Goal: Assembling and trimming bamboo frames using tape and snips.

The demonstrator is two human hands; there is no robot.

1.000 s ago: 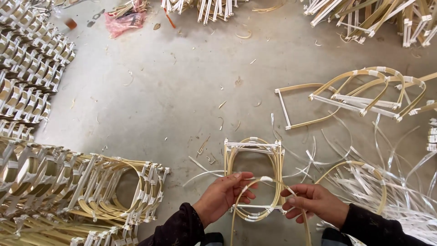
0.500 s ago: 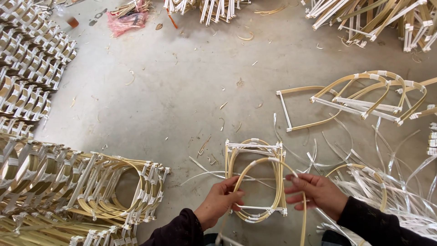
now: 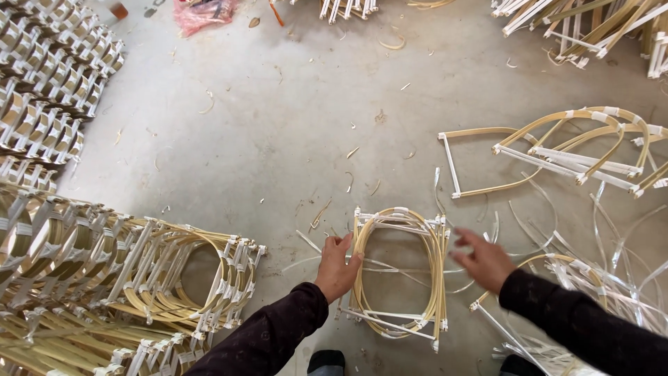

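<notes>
A bent bamboo loop frame [image 3: 437, 264] with white bindings lies on the concrete floor in front of me. My left hand [image 3: 337, 267] rests on its left side, fingers curled over the strip. To the right of the frame my right hand [image 3: 482, 260] hovers with fingers spread, holding nothing, a little blurred. Both arms wear dark sleeves.
A row of finished loop frames [image 3: 174, 271] lies stacked at lower left, with more stacks [image 3: 49, 90] at upper left. Open frames [image 3: 563, 150] and loose white strips [image 3: 612, 278] cover the right. Pink scrap [image 3: 202, 12] lies at the top.
My right hand has let go of the frame's right side and moved away to the right. The frame now lies flat on the floor. My left hand stays on it.
</notes>
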